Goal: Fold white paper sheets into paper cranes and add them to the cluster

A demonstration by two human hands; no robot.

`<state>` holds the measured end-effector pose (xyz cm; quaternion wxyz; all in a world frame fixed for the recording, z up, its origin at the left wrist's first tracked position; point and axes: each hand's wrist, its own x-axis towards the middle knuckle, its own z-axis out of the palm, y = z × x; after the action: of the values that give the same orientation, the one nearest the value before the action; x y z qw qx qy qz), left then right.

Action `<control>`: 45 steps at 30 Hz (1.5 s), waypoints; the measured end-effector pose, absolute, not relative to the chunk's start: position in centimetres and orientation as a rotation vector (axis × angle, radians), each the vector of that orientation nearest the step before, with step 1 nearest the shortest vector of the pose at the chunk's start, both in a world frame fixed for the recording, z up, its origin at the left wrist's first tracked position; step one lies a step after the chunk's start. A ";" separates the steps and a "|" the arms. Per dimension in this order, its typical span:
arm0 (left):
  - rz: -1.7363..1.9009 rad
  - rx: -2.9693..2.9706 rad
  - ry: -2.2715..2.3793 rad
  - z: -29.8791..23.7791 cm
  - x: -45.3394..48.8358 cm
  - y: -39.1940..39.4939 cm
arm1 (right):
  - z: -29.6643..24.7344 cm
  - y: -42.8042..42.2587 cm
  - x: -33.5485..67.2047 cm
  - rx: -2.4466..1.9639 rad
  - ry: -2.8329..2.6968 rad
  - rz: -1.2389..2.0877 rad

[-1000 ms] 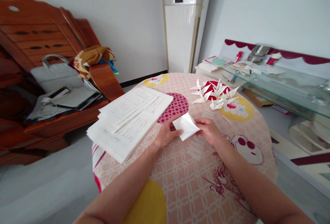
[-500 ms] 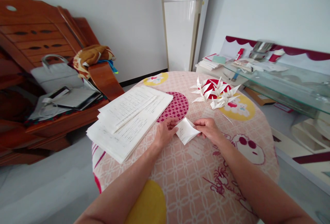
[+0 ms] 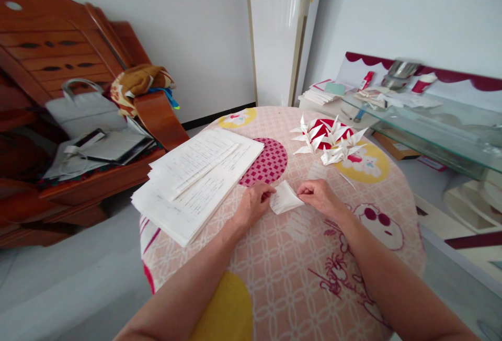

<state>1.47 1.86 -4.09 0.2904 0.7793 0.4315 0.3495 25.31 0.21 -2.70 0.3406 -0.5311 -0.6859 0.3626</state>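
"Between your hands, near the middle of the tablecloth, is your small folded paper. Whether it rests on the cloth or just above, I cannot tell."

"And how is your grip?"

"Closed on both sides: your left hand pinches the left edge, your right hand the right corner."

"How should it handle for you?"

"Probably very light, thin and easily bent, like the stack of sheets to your left. It could crease or tear if you tug. Take it by edges and corners, thumb against finger, pressing softly. The paper birds lie beyond your right hand."
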 end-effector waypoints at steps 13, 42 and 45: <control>0.859 2.158 1.144 -3.8 1.4 1.8 | -2.0 0.0 25.8 -1.340 -1.912 1.056; 0.874 2.014 1.149 -3.1 1.1 1.8 | -4.4 -0.5 22.0 -1.189 -2.134 0.341; 0.914 2.015 1.108 -2.0 1.1 1.2 | -4.6 -0.3 21.4 -1.212 -2.128 0.336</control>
<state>1.07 1.25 -1.96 0.3273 0.7694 0.4232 0.3491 21.40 -0.34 -4.56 0.3288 -0.4630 -0.8131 0.1283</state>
